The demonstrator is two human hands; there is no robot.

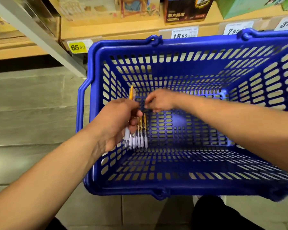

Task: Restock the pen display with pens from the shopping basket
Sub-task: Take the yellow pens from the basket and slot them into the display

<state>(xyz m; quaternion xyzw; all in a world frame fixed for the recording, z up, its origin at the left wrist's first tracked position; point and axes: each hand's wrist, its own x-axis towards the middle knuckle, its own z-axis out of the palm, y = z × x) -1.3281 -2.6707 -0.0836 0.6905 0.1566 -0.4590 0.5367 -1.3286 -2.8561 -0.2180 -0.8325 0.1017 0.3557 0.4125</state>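
A blue plastic shopping basket (pixel 189 47) fills the middle and right of the head view, its floor bare of loose pens. My left hand (pixel 113 123) grips a bunch of pens (pixel 138 135) over the basket's left side; they have yellow-orange barrels and pale lilac grips, tips pointing down. One yellow end (pixel 131 93) sticks up above my fist. My right hand (pixel 158 100) reaches in from the right, its fingertips close to my left hand's knuckles; whether it pinches anything I cannot tell.
A wooden shelf (pixel 123 30) with price tags and boxed goods runs along the top, just behind the basket. A grey metal upright (pixel 40 35) slants at upper left. Tiled floor (pixel 32 105) lies to the left, and dark trousers (pixel 211 213) show at the bottom.
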